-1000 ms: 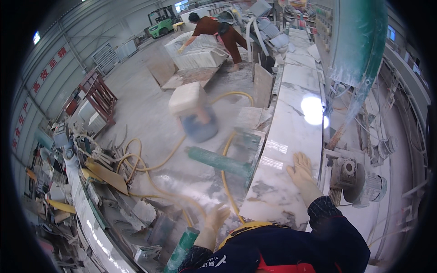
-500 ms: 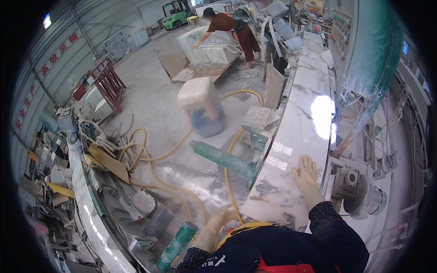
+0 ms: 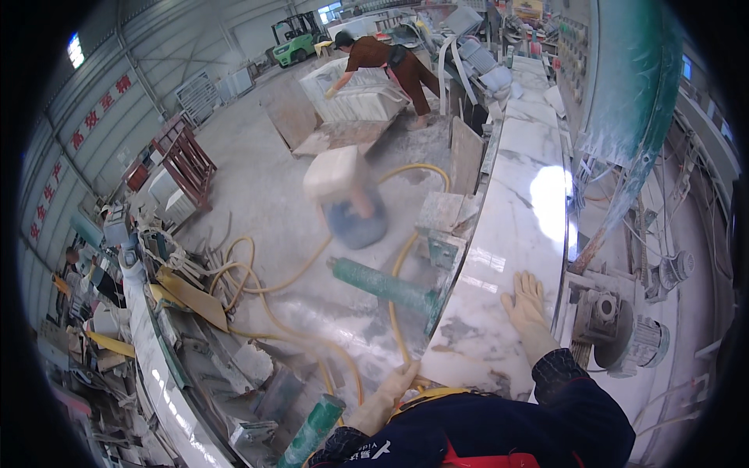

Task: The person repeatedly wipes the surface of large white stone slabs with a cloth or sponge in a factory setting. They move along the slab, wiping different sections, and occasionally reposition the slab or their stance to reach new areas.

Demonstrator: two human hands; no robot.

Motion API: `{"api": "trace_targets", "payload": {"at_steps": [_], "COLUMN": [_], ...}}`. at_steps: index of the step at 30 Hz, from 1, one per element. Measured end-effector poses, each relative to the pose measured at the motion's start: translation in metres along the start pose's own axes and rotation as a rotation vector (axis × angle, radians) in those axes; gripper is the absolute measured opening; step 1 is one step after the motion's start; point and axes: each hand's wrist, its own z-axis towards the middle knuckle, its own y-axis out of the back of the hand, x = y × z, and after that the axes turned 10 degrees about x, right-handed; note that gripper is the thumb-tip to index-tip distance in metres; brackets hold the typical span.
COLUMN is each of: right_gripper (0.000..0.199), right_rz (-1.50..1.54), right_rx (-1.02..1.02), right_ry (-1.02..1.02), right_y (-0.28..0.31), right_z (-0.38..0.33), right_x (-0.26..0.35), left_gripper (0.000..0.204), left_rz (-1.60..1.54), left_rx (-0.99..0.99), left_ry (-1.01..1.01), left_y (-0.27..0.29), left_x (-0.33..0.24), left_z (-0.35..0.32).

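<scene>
A long polished marble slab (image 3: 488, 285), white with grey and brown veins, runs away from me on the right. My right hand (image 3: 527, 306), in a cream rubber glove, lies flat on its top with the fingers stretched out. My left hand (image 3: 388, 396), gloved likewise, is at the slab's near left edge, its fingertips up against the corner beside a yellow hose (image 3: 396, 324). How those fingers are bent is hard to make out. A green roller (image 3: 382, 282) sticks out left of the slab, and another green roller (image 3: 314, 429) lies below my left hand.
Motors (image 3: 605, 316) stand right of the slab under a large green machine cover (image 3: 636, 101). Yellow hose loops over the wet floor (image 3: 289, 296). A co-worker (image 3: 382, 58) bends over pale slabs (image 3: 355, 92) at the back. A second slab line (image 3: 160, 374) is at left.
My left hand has moved right and up to the slab's near corner. The right hand stays flat on the slab. The view has shifted slightly.
</scene>
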Motion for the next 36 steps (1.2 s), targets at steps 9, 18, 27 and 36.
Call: {"api": "trace_targets", "payload": {"at_steps": [9,18,27,36], "right_gripper": [0.076,0.076,0.075,0.070], "right_rz": [0.001,-0.013,-0.003,0.000], "right_rx": [-0.004,-0.010,0.010,-0.008], "right_ry": [-0.004,0.000,-0.005,-0.005], "right_y": [-0.004,-0.002,0.004,0.013], "right_z": [0.005,0.011,0.015,0.016], "right_x": [-0.005,-0.008,-0.006,-0.006], "left_gripper": [0.047,0.050,0.046,0.047], "left_rz": [0.017,0.100,0.051,0.266], "left_rx": [-0.011,0.036,-0.026,0.024], "left_ry": [-0.038,0.005,0.014,-0.089], "left_y": [-0.006,-0.009,-0.019,-0.028], "left_x": [-0.002,-0.015,-0.020,-0.037], "left_z": [0.006,0.001,0.004,-0.001]}}
